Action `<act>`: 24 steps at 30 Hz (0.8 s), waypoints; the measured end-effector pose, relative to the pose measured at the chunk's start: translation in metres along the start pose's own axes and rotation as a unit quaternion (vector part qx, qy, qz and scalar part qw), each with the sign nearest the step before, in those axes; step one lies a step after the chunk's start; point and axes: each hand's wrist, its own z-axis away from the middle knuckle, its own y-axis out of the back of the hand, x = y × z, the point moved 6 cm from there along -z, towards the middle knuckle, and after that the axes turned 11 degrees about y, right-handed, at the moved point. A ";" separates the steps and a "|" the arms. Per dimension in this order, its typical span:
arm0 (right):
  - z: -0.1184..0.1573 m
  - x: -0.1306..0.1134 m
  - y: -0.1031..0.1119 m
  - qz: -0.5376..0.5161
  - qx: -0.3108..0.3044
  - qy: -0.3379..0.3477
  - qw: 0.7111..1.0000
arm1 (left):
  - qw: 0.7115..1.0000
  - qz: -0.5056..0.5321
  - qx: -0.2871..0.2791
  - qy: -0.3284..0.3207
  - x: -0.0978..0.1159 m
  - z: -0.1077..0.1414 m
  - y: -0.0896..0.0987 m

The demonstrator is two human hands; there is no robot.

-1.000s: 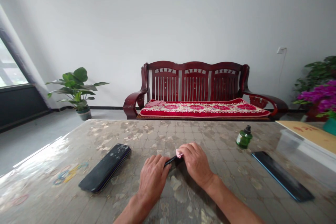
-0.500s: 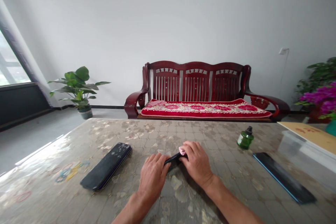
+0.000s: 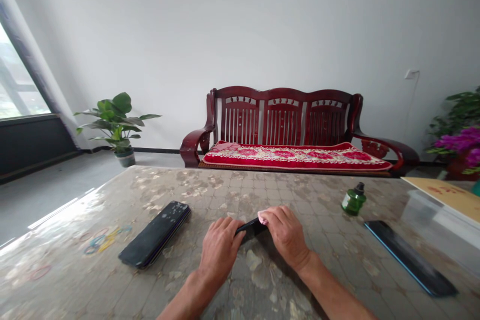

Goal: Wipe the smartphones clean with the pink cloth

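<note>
A thin black phone is held tilted just above the table, between my two hands. My left hand grips its left end, fingers on top and thumb below. At the other end, my right hand pinches a small pink cloth against the phone's edge. Most of both ends of the phone is hidden behind my fingers. To the left lies a stack of dark phones, the top one speckled with pale spots. Another phone with a blue edge rests to the right.
A green bottle with a black cap stands at the right. Behind the blue-edged phone is a clear plastic box under a tan folder. Colored rubber bands lie at the left of the patterned tablecloth. A wooden bench stands beyond.
My right hand has shifted slightly right and down with the pink cloth along the phone, and more of the phone's dark surface shows. My left hand keeps its grip. The view has turned slightly left.
</note>
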 end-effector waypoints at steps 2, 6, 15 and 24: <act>-0.003 -0.011 -0.001 -0.006 -0.007 0.033 0.999 | 1.000 0.001 0.003 -0.004 0.000 0.000 0.000; -0.005 -0.013 -0.001 0.010 -0.015 0.048 0.999 | 1.000 0.006 0.005 -0.015 -0.002 0.001 0.001; 0.001 0.010 0.006 0.069 0.021 0.000 0.997 | 1.000 -0.022 0.007 -0.013 -0.002 -0.001 0.003; 0.000 0.009 0.001 0.075 0.017 0.000 0.997 | 0.997 -0.070 -0.023 -0.019 0.005 -0.003 0.007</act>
